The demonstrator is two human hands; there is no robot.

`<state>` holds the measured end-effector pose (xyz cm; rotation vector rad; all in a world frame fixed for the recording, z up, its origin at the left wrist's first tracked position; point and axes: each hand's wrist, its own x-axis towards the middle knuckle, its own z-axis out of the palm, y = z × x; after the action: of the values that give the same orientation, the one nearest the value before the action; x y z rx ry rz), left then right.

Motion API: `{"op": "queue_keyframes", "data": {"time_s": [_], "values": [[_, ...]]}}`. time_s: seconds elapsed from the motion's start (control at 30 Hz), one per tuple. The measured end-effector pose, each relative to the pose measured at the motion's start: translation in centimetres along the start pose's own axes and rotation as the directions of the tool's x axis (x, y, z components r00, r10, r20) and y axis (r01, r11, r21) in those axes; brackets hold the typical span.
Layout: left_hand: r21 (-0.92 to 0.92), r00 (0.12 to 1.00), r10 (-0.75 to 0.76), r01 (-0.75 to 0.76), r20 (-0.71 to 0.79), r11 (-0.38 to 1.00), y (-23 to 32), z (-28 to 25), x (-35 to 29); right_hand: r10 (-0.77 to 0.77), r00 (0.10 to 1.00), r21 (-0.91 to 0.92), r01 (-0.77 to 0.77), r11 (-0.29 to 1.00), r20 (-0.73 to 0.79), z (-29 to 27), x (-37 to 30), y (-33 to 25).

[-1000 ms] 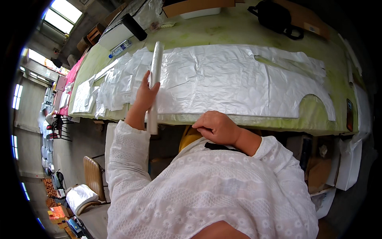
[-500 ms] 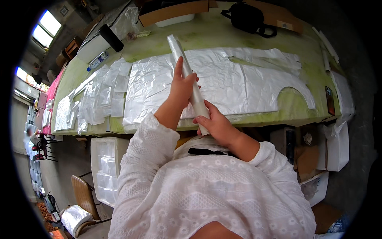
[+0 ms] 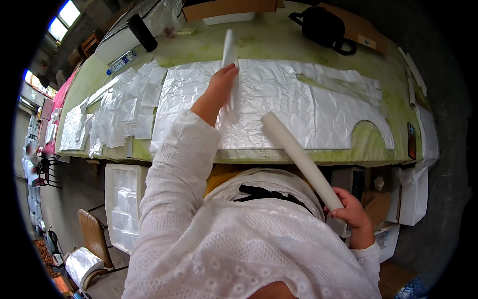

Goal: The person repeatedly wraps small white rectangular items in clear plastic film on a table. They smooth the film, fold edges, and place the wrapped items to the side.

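Observation:
My left hand (image 3: 217,91) is closed around a roll of translucent plastic film (image 3: 229,47), which points up and away over the table. Lower right, beside my waist, my right hand (image 3: 354,214) grips the near end of a white tube (image 3: 301,157). The tube slants up to the left, its far end over the table's front edge and apart from the film. Beneath both lies a large crinkled white plastic sheet (image 3: 279,112), with a curved cutout at its right end.
Several small plastic bags (image 3: 117,112) cover the left of the green table (image 3: 199,50). A water bottle (image 3: 121,62) and black cylinder (image 3: 142,33) stand behind them. A black bag (image 3: 321,27) lies at the back; a phone (image 3: 411,141) lies right. A white bin (image 3: 124,209) is below left.
The tube has come out of the film roll. My right hand has moved right and down with it, while my left hand keeps the film over the table.

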<state>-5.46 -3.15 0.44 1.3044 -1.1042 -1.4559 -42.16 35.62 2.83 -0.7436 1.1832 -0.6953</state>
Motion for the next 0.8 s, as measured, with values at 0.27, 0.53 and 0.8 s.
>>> {"op": "queue_keyframes", "data": {"time_s": [0.27,0.53,0.8], "values": [[0.519,0.981,-0.090,-0.012,0.172,0.855,0.0,0.7,-8.4,-0.586,0.801,-0.718,0.338,0.608,-0.120,3.4,8.3,-6.6],[0.522,0.944,-0.270,0.136,0.189,0.842,1.3,-1.1,-12.6,-0.664,0.744,-0.966,0.223,0.134,0.079,3.5,14.1,-10.3],[0.501,0.922,-0.261,0.088,0.286,0.861,0.2,0.4,-15.7,-0.727,0.686,-0.980,0.128,0.150,-0.021,1.6,16.8,-11.7]]}}
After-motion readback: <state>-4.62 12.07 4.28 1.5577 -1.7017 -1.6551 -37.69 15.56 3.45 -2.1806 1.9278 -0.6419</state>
